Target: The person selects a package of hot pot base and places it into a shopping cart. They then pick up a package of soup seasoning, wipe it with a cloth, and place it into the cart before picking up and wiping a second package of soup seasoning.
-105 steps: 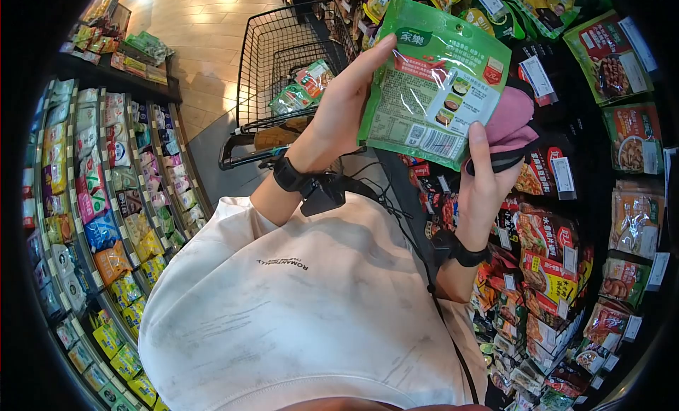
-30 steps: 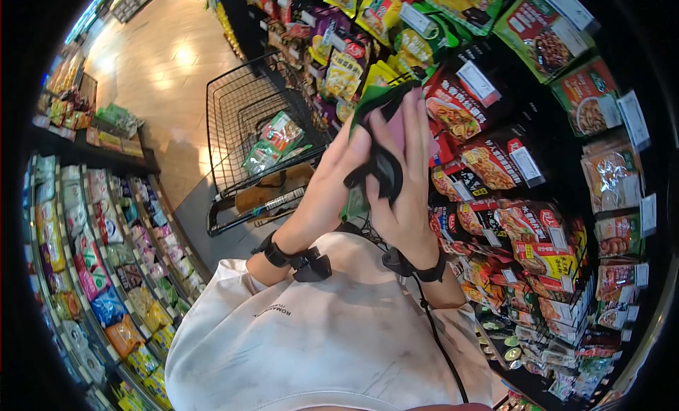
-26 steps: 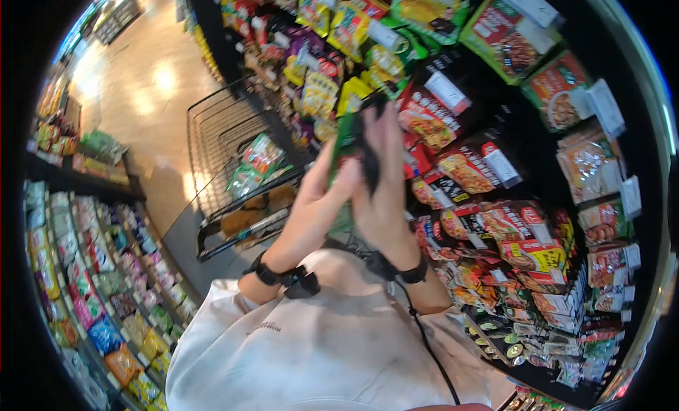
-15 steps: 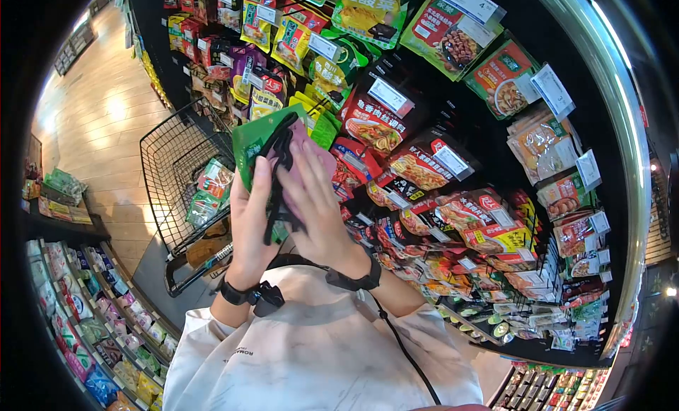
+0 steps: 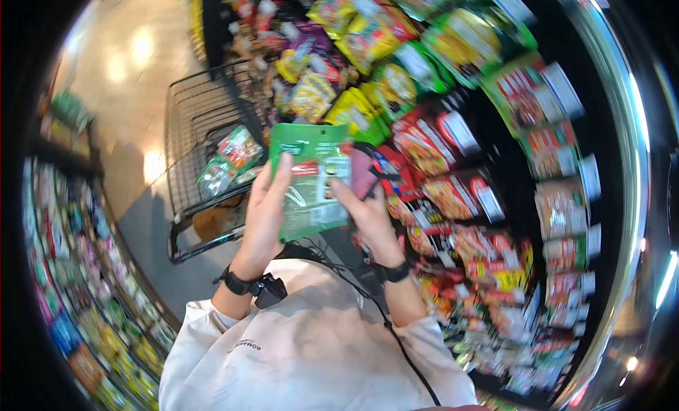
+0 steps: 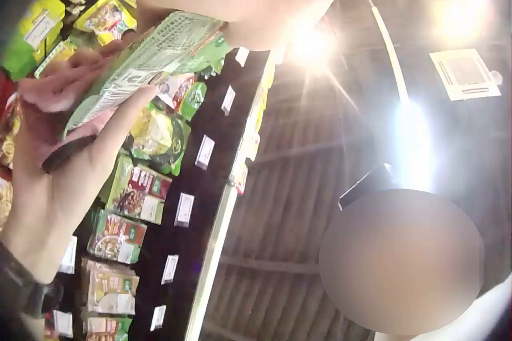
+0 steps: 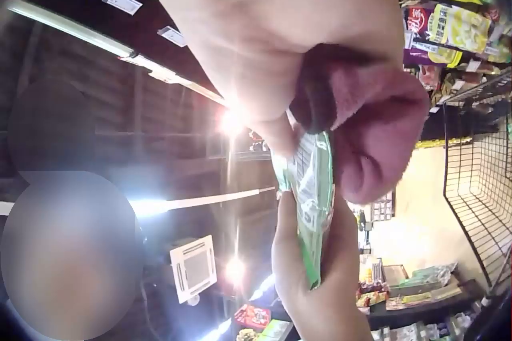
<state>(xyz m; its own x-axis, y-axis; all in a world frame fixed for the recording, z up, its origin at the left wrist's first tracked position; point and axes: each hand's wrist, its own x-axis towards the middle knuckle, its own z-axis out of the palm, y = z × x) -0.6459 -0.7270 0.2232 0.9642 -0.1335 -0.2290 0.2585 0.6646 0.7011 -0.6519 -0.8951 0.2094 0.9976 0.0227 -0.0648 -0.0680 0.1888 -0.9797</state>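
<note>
A green packet (image 5: 311, 199) with printed panels is held up in front of the shirt in the head view. The left hand (image 5: 265, 209) pinches its left edge, thumb on the near face. The right hand (image 5: 371, 220) grips its right edge with the thumb on the print, and also holds a pink cloth item with black trim (image 5: 363, 172). In the right wrist view the pink item (image 7: 384, 129) bulges beside the packet (image 7: 314, 189), seen nearly edge-on. The left wrist view shows the packet (image 6: 144, 65) between both hands.
A wire cart (image 5: 201, 146) with packets (image 5: 230, 160) in it stands beyond the left hand. Racks of hanging packets (image 5: 488, 248) curve along the right. Another shelf of packets (image 5: 78, 269) runs down the left side.
Half a second ago the palms lay closer together around the packet and pink item; now the hands are apart at its two edges and its printed face shows. The view has also shifted.
</note>
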